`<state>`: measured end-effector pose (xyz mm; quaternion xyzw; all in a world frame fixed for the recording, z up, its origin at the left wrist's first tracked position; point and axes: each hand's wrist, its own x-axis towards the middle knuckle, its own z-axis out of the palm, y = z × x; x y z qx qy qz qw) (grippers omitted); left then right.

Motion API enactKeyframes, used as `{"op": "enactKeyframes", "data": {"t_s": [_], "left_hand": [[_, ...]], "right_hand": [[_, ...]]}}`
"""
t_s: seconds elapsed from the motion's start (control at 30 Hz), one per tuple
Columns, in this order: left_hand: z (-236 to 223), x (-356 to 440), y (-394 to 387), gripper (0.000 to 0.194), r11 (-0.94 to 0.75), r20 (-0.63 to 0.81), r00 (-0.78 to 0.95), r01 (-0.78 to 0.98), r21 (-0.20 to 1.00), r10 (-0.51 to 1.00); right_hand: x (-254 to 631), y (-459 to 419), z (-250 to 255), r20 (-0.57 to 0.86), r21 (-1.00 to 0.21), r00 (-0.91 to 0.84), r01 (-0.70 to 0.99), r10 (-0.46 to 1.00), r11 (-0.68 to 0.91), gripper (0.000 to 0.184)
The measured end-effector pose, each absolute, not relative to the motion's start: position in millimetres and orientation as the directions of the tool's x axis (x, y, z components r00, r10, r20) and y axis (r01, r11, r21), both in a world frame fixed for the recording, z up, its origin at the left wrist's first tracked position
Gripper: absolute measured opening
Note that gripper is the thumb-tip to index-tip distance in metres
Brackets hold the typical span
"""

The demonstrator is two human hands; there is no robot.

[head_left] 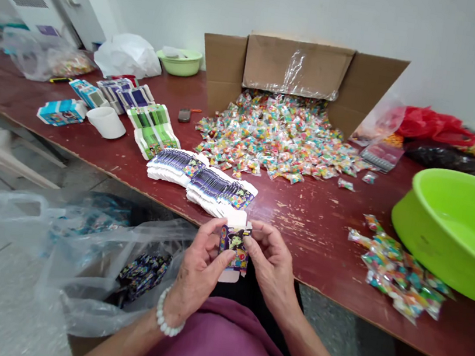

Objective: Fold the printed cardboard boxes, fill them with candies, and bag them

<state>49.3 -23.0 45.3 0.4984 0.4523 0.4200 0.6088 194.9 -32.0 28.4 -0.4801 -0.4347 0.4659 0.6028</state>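
Observation:
Between both hands, near the table's front edge, is a small purple printed candy box [234, 247]. White end flaps stick out at its top and bottom. My left hand [203, 261] grips the box's left side, thumb across the lower front. On the other side my right hand [272, 259] holds the upper right edge with thumb and fingers. Just beyond lie two overlapping rows of flat purple cartons [218, 190]. A heap of wrapped candies [274, 136] spills from a cardboard box [297, 68] at the back.
To the right are a green basin [446, 231] and a small pile of wrapped candies [401, 272]. Green flat cartons [154, 128], a white cup [106, 122] and blue boxes [61, 112] stand left. Below the table edge, a clear plastic bag [86, 274] holds dark printed packets.

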Motion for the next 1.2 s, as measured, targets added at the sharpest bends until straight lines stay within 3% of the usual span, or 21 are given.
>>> {"op": "enactKeyframes", "data": {"t_s": [0.13,0.43,0.6,0.7,0.8,0.9,1.07,1.2], "left_hand": [[43.7,45.0,-20.6,0.052,0.216,-0.179,0.319,-0.085,0.973,0.931],[40.0,39.8,-15.0,0.025,0.199,-0.160,0.419,-0.052,0.979,0.894],[37.5,39.0,-15.3,0.038,0.254,-0.178,0.389,-0.155,0.955,0.904],[36.3,39.3,-14.6,0.049,0.453,-0.309,0.456,-0.250,0.856,0.835],[32.7,42.9,-14.6,0.056,0.721,-0.433,0.664,-0.237,0.651,0.610],[28.4,48.3,-15.5,0.067,0.803,-0.491,0.689,-0.227,0.551,0.533],[26.1,54.6,-17.1,0.060,0.695,-0.539,0.505,-0.188,0.694,0.674],[24.2,55.3,-18.2,0.069,0.603,-0.501,0.453,-0.108,0.790,0.737]], "right_hand": [[195.8,-30.2,31.5,0.033,-0.985,0.186,-0.159,0.982,0.063,0.025],[215.6,-14.6,36.2,-0.058,-0.975,0.032,-0.216,0.998,-0.050,0.037],[220.6,-16.6,37.2,0.078,-0.997,-0.052,0.015,0.996,0.078,0.021],[220.0,-20.1,37.0,0.160,-0.984,-0.004,0.083,0.987,0.160,0.018],[218.5,-23.0,37.1,0.230,-0.958,-0.003,0.176,0.973,0.227,0.018],[219.7,-25.0,38.2,0.285,-0.911,-0.087,0.286,0.955,0.298,0.018],[221.6,-24.8,38.1,0.164,-0.935,-0.098,0.300,0.982,0.186,0.020],[220.4,-18.7,39.1,0.133,-0.929,-0.108,0.332,0.985,0.162,0.012]]}}
